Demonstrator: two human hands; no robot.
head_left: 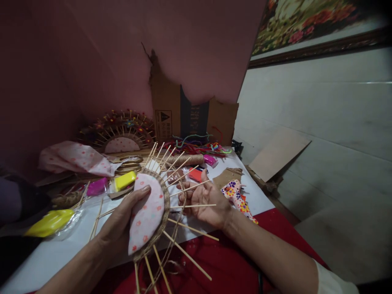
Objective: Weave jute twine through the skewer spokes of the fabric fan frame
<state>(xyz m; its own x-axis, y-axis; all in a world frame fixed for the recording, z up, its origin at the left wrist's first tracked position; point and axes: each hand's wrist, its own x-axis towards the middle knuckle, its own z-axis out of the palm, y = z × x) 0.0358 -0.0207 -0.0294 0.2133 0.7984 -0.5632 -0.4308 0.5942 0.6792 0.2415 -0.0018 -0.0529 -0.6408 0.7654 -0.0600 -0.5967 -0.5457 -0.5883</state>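
My left hand [122, 212] grips a half-round piece covered in pink-dotted fabric [150, 212], thumb pressed on its face. Twine wraps its curved edge, and several thin wooden sticks [190, 255] fan outward from it. A loose length of twine [175, 234] runs across the sticks and hangs below them. My right hand [206, 206] is palm up among the right-hand sticks, its fingers curled on that twine and its thumb raised. The exact fingertip hold is partly hidden by the sticks.
A finished-looking fan with sticks and small flowers [125, 126] leans at the back left beside torn cardboard [168, 102]. Packets of yellow clay [125, 181], a twine roll [185, 160], pipe cleaners [196, 143] and a flowered fabric piece [237, 198] lie around on the table.
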